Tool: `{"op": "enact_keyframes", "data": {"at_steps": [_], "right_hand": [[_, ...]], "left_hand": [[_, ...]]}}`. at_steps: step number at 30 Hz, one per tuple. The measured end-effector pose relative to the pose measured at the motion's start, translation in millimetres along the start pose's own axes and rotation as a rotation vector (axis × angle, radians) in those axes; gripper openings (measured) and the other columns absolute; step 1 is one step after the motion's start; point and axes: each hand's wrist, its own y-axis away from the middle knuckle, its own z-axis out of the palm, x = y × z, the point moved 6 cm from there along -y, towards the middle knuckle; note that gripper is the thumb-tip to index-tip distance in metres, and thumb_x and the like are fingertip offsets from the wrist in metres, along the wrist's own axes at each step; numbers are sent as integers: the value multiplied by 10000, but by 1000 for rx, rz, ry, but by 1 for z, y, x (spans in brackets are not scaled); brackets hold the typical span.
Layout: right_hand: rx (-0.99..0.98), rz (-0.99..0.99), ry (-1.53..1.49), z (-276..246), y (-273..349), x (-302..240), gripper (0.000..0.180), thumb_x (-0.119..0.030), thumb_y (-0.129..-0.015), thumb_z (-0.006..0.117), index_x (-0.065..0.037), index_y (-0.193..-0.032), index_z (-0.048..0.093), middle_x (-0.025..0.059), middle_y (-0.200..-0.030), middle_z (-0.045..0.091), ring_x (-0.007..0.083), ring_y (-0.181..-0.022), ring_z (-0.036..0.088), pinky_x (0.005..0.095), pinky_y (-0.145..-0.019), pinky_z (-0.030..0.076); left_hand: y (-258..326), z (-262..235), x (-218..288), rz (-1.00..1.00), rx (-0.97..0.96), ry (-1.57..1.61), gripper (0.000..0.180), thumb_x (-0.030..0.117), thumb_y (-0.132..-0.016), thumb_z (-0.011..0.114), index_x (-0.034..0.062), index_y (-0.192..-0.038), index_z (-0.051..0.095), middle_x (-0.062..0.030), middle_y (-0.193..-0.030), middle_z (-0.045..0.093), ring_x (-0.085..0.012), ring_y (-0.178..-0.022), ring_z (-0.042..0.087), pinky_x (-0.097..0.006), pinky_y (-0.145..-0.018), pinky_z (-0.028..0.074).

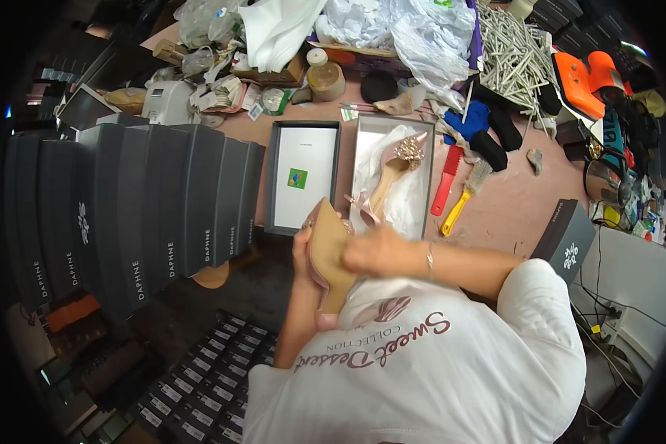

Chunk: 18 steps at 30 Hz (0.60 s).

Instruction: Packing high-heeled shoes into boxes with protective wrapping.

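My left hand (301, 253) grips a pink high-heeled shoe (328, 240), its tan sole facing up and its heel toward my shirt. Over the sole lies my right hand (379, 253), fingers curled and slightly blurred; whatever they may hold is hidden. Just beyond, an open grey shoebox (429, 159) has white tissue paper (403, 211) in it and the matching shoe (387, 174), pink with a jewelled ornament at the toe. To its left is a dark box part (271, 174) holding a white sheet with a small green square.
Dark shoeboxes (152, 214) stand in a row at left, more (207, 370) below. Right of the open box lie a red brush (445, 181) and a yellow-handled brush (462, 200). A tray of pale sticks (514, 63) and an orange tool (577, 85) are far right.
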Motion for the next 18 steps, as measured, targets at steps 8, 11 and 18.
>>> {"op": "enact_keyframes", "data": {"at_steps": [8, 11, 18], "right_hand": [[-43, -90, 79, -1, 7, -6, 138, -167, -753, 599, -115, -821, 491, 51, -683, 482, 219, -554, 555, 353, -450, 445], [3, 11, 97, -6, -13, 15, 102, -156, -763, 570, -111, -818, 497, 51, -701, 502, 221, -592, 592, 354, -459, 473], [402, 670, -350, -19, -28, 143, 193, -218, -902, 565, -69, -780, 573, 108, -791, 622, 223, -602, 593, 325, -569, 478]], "left_hand": [[-3, -1, 3, 48, -26, -90, 552, 423, -855, 448, 26, -1236, 487, -118, -1088, 594, -267, -983, 597, -404, -882, 492], [0, -3, 0, 59, 42, -62, 589, 422, -842, 461, 5, -1257, 475, -136, -1118, 589, -257, -993, 602, -382, -852, 508], [-22, -2, 27, 141, -10, -199, 557, 349, -844, 480, 23, -1294, 451, -146, -1076, 597, -282, -903, 621, -431, -889, 493]]}}
